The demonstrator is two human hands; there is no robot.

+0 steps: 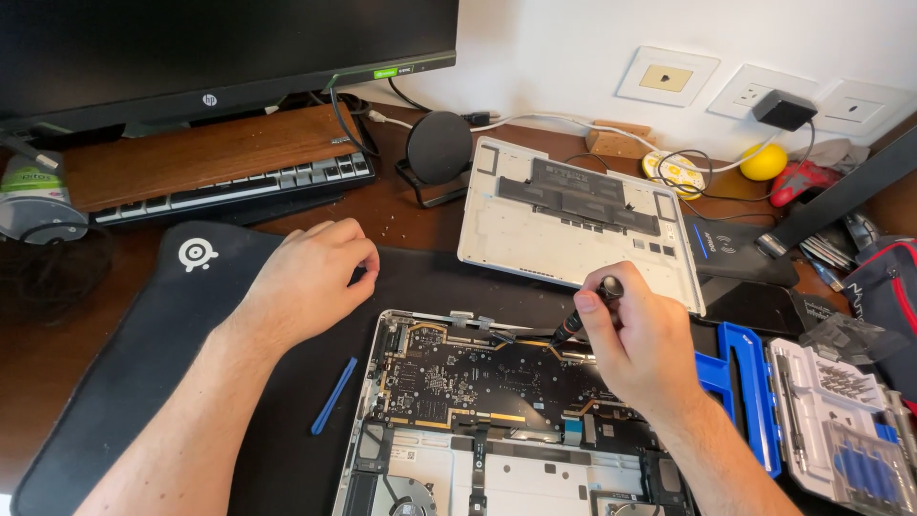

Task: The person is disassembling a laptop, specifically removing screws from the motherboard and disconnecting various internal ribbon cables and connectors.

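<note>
Dark wooden table (pixel 57 354) carries a black desk mat (pixel 172 344) with an opened silver laptop (pixel 497 420), its circuit board bared. Right hand (pixel 645 349) fingers pinch a slim black screwdriver (pixel 585 313), tip on the board's upper edge. Left hand (pixel 310 277) rests loosely curled on the mat, holding nothing visible, beside a blue plastic pry stick (pixel 334 395).

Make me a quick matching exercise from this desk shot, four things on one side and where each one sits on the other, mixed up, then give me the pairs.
Things:
1. screwdriver
2. blue pry stick
3. removed bottom cover
4. left hand

Places:
A. flat on the black desk mat, left of the opened laptop
B. in the grip of the right hand, tip down on the circuit board
C. resting knuckles-up on the mat, holding no tool that shows
D. inside-up behind the laptop, near the round black disc

Pairs: 1-B, 2-A, 3-D, 4-C
</note>
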